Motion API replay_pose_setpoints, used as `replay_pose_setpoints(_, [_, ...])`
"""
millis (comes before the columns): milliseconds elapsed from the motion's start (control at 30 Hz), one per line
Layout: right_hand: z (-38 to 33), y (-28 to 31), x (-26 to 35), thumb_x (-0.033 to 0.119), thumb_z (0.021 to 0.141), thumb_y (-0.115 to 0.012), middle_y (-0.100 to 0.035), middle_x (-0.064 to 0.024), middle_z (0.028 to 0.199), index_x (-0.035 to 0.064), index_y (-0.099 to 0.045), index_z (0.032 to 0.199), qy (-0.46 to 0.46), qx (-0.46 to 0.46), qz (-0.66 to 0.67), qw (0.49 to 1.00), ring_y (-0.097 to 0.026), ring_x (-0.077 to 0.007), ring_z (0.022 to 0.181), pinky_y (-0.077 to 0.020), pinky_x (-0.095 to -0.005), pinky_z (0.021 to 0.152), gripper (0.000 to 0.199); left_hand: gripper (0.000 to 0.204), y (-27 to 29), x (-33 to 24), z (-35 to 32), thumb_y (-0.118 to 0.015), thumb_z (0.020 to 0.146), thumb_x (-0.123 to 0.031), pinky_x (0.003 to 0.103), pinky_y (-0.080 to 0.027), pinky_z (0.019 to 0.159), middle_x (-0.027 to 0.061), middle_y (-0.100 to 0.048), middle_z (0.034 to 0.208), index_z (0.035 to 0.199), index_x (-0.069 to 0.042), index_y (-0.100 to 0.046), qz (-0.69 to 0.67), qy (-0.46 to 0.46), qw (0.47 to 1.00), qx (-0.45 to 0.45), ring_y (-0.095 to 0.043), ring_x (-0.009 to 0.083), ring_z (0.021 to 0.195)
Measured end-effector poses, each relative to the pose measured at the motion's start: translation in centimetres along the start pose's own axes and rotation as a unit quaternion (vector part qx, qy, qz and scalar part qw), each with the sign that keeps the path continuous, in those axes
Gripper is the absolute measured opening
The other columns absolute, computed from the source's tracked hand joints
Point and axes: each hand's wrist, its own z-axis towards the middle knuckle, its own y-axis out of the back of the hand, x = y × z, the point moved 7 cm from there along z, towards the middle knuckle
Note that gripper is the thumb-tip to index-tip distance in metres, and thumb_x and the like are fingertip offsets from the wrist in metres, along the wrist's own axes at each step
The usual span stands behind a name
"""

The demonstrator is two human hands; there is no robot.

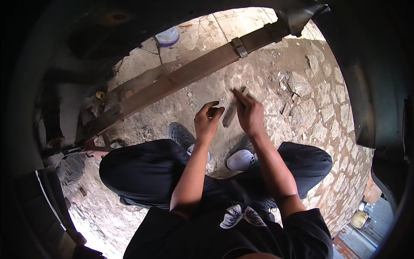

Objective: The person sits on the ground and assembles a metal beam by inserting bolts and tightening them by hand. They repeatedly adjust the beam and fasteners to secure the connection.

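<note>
The work looks under way rather than finished: the left hand [208, 123] curves thumb and forefinger toward a faint pale strand [226, 105] between the hands, though I cannot tell whether it grips it. The right hand [250, 112] overlaps a narrow stick-like piece [230, 117] (grasped or merely lying beneath, I cannot tell). Neither appears fitted to the brown bar [194, 72] beyond; how much is left is unclear.
</note>
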Motion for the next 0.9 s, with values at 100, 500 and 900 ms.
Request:
replay_pose_setpoints(100, [6.5,-1.1,3.8,0.014,0.099,-0.059,-0.069,-0.0200,0.089,0.0063,-0.068,0.132,0.048,-0.017,-0.064,0.997,-0.072,-0.0377,0.078,-0.0589,-0.0441,0.069,0.035,0.029,0.6,-0.1,0.5,-0.076,0.094,-0.020,0.029,-0.053,0.075,0.0072,-0.077,0.092,0.119,-0.004,-0.073,-0.092,0.021,0.996,-0.008,-0.069,0.0112,0.082])
replay_pose_setpoints(500, [14.3,-7.1,2.1,0.015,0.096,-0.052,-0.072,-0.0236,0.101,-0.0008,-0.066,0.124,0.047,0.187,-0.285,0.939,-0.075,-0.0371,0.084,-0.0617,-0.0459,0.070,0.035,0.023,3.9,1.4,0.0,-0.073,0.097,-0.022,0.024,-0.039,0.061,0.0012,-0.069,0.083,0.113,-0.006,-0.077,-0.113,0.086,0.989,-0.027,-0.050,0.0048,0.066])
replay_pose_setpoints(900, [15.1,-7.8,2.8,0.014,0.098,-0.048,-0.072,-0.0220,0.102,-0.0051,-0.059,0.133,0.048,0.117,-0.293,0.948,-0.075,-0.0383,0.083,-0.0617,-0.0460,0.069,0.041,0.027,5.2,0.9,-0.1,-0.073,0.097,-0.025,0.021,-0.038,0.058,-0.0043,-0.066,0.090,0.118,-0.008,-0.075,-0.069,0.055,0.995,-0.034,-0.045,0.0026,0.065])
